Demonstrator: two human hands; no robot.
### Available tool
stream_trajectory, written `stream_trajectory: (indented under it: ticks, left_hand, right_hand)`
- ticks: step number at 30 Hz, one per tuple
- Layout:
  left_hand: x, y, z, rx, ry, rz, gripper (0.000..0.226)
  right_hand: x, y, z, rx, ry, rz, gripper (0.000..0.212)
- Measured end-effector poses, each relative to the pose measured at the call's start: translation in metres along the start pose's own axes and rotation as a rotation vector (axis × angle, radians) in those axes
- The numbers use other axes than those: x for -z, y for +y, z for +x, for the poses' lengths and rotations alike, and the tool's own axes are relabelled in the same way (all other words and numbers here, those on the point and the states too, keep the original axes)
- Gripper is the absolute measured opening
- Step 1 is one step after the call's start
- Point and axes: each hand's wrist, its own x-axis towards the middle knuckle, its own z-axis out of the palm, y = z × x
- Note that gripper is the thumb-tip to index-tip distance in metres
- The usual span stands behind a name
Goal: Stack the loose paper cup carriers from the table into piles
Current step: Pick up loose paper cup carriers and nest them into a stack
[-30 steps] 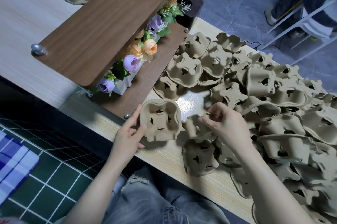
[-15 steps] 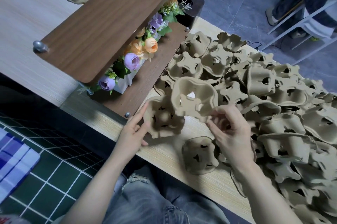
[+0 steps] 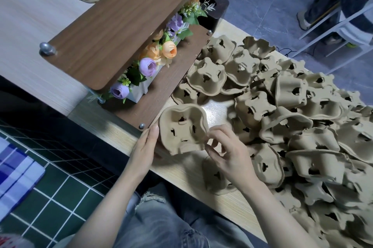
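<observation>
Two hands working one cup carrier (image 3: 183, 129) at counter (image 3: 203, 203) front edge, just beside wooden shelf (image 3: 129, 15) with flowers (image 3: 155, 56). Left hand (image 3: 144, 146) is resting straight fingers against carrier's left rim. Right hand (image 3: 228, 150) is pinching carrier's right rim, fingers curled. Loose carriers (image 3: 292, 118) are lying heaped across counter at right.

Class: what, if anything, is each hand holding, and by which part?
Both hold the paper cup carrier stack: left hand rests against its left rim, right hand pinches its right rim.
</observation>
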Motion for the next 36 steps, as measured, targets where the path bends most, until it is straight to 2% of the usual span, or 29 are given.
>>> stream_trajectory:
  ticks: [3, 6, 13, 17, 21, 25, 31, 36]
  left_hand:
    - [-0.002, 0.004, -0.001, -0.013, 0.002, -0.011, 0.030]
    - [-0.005, 0.004, 0.000, -0.016, 0.012, -0.013, 0.022]
    - [-0.005, -0.004, 0.003, -0.015, 0.015, -0.004, 0.029]
    - [-0.004, -0.006, 0.004, -0.027, 0.011, 0.004, 0.033]
    - [-0.002, -0.008, 0.005, -0.042, -0.018, -0.026, 0.048]
    - [-0.001, -0.010, 0.005, -0.056, -0.031, -0.007, 0.055]
    - [0.001, -0.013, 0.007, -0.097, -0.037, 0.036, 0.053]
    - [0.003, -0.015, 0.008, -0.098, -0.029, 0.051, 0.055]
  right_hand:
    - [-0.001, 0.004, -0.002, -0.036, -0.009, 0.021, 0.021]
    - [0.000, 0.010, -0.004, -0.072, -0.004, 0.027, 0.026]
    - [-0.012, 0.015, 0.003, -0.282, -0.004, 0.116, 0.033]
    - [-0.014, 0.014, 0.006, -0.313, -0.052, 0.134, 0.032]
    - [-0.016, 0.016, 0.008, -0.357, -0.073, 0.132, 0.033]
    - [-0.010, 0.019, 0.017, -0.301, -0.072, 0.087, 0.029]
    - [0.016, 0.023, 0.083, -0.157, 0.061, -0.045, 0.034]
    - [0.027, 0.024, 0.146, -0.156, 0.014, -0.325, 0.041]
